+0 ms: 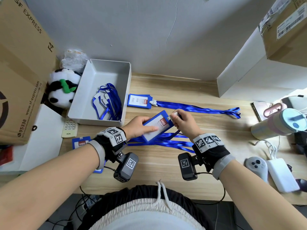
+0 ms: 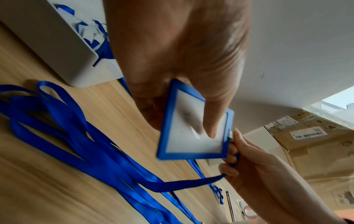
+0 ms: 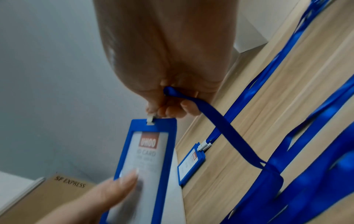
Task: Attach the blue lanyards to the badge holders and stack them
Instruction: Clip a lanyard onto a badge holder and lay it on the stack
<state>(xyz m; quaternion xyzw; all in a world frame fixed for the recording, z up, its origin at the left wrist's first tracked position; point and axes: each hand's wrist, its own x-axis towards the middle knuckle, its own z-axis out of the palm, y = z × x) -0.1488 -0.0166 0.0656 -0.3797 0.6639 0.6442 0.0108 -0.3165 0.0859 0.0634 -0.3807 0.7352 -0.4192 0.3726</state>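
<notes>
Blue holder [image 1: 154, 127] is held above the table in my left hand [image 1: 137, 128]; my right [image 1: 182, 123] pinches the clip [image 1: 171, 117] at its slot. If the holder tilts, I'd expect the clip to slip out.

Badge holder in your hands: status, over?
Left hand grips badge holder. Right hand pinches lanyard clip at its top slot. Finished stack beyond; nothing blocking.

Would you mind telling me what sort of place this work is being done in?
Most likely a home or small-office desk used for packing, not a factory line: a wood-grain desk, SF Express shipping cartons, and personal items such as a plush panda and a game controller.
</notes>
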